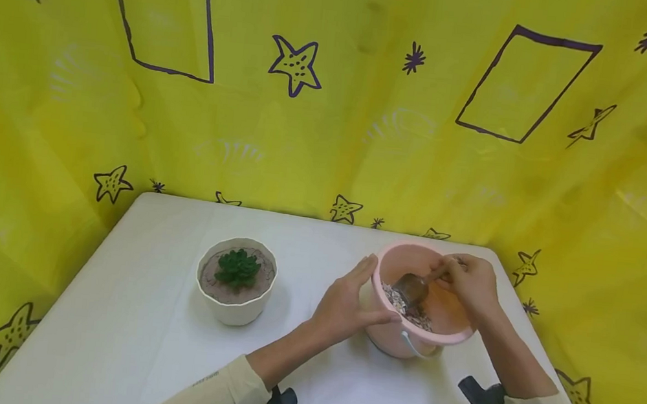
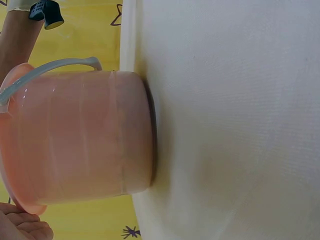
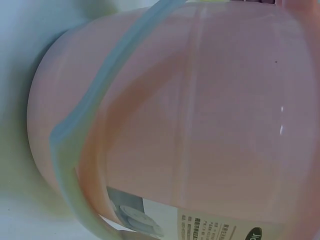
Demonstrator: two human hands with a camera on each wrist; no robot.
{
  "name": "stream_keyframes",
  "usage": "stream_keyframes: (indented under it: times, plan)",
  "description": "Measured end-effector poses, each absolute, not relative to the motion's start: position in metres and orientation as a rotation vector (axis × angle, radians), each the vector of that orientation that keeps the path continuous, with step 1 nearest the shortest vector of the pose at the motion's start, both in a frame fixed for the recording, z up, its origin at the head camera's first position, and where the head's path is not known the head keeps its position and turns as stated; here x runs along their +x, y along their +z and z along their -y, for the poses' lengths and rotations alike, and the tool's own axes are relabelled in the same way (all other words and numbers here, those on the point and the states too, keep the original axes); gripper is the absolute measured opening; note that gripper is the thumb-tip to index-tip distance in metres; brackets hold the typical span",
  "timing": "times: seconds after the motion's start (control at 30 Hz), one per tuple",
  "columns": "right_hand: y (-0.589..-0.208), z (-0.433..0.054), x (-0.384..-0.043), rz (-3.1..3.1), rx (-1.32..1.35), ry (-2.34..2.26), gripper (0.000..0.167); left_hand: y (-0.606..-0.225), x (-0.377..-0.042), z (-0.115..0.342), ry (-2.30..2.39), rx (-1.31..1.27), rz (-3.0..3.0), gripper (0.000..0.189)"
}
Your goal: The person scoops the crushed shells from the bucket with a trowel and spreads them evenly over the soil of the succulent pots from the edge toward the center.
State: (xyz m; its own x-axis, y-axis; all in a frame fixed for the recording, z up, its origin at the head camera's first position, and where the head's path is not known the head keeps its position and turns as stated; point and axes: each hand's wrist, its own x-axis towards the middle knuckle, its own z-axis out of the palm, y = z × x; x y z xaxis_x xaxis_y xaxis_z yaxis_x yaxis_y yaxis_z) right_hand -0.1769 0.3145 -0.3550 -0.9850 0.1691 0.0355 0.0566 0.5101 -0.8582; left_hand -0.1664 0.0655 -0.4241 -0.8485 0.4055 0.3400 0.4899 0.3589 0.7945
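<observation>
The left grip [image 1: 345, 303] holds a pink bucket [image 1: 384, 343] by its rim, fingers and thumb along the edge. The right grip [image 1: 472, 283], above the bucket's far side, pinches a brown scoop [image 1: 412, 291] by its handle; the blade lies among mottled bits [image 1: 393, 297] inside the bucket, between the 2 grips. Below both grips is the white surface [image 1: 133, 294]. A pale blue bail [image 1: 415, 347] hangs just beside the left grip's thumb. Left of that grip, apart from the bucket, stands 1 white pot [image 1: 234, 314] with a green plant [image 1: 238, 268].
</observation>
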Motion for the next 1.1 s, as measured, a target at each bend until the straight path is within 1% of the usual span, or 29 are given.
stream_keyframes:
  times: [0.53, 0.8, 1.1]
  plan:
    - [-0.3532, -0.3144, -0.1794, 2.615, -0.302, 1.66, 0.038, -0.4255, -0.1662, -0.0664, -1.57, -0.841, 2.518, 0.104]
    - [-0.3539, -0.3152, -0.1796, 2.613, -0.315, 1.651, 0.04, -0.4249, -0.1654, -0.0669, -1.578, -0.85, 2.514, 0.104]
    - [-0.3516, -0.3142, -0.1823, 2.612, -0.346, 1.649, 0.038, -0.4223, -0.1666, -0.0661, -1.564, -0.848, 2.5, 0.103]
